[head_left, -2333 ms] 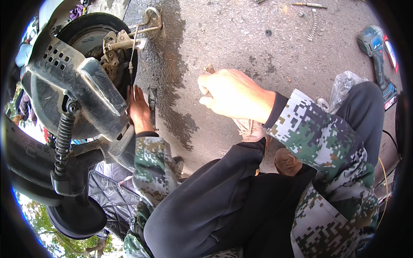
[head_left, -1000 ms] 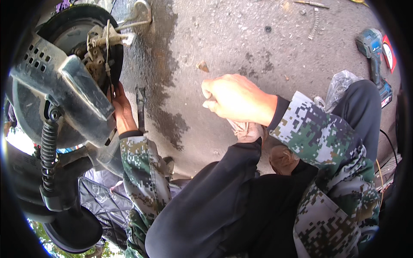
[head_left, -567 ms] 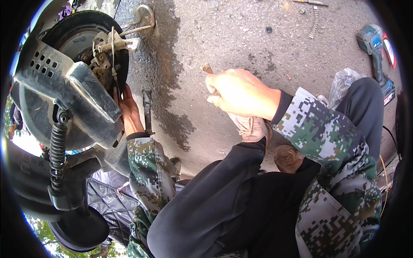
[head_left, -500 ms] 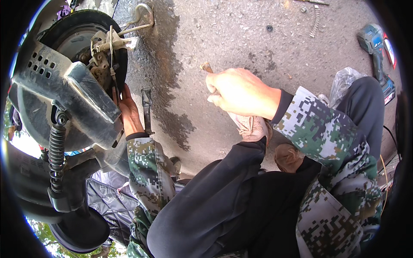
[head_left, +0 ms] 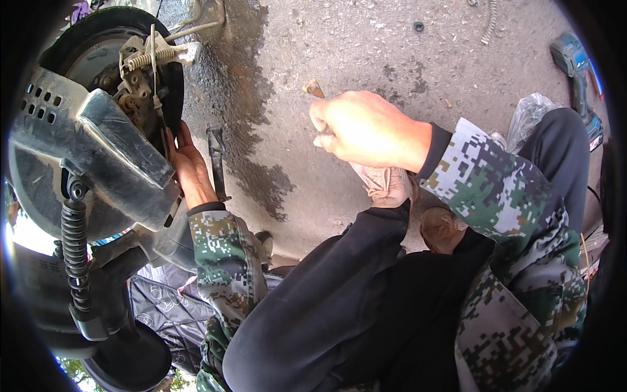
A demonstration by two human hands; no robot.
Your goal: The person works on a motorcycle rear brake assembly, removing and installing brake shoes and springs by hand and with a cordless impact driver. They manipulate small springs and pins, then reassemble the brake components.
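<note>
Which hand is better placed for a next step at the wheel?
The left hand, probably: it is close beside the wheel, palm showing. The right hand is farther away and seems to grip a brownish piece.

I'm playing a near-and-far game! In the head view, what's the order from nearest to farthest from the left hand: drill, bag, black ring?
From the left hand:
1. Black ring, top, right of centre
2. Bag, right side
3. Drill, far right

Nothing legible. Small pale marking on battery pack (head_left: pixel 593 130) of blue-and-black cordless power tool (head_left: pixel 572 55), too tiny to read. White line pattern on black fabric (head_left: pixel 155 306), lower left; can't resolve any letters or digits.
</note>
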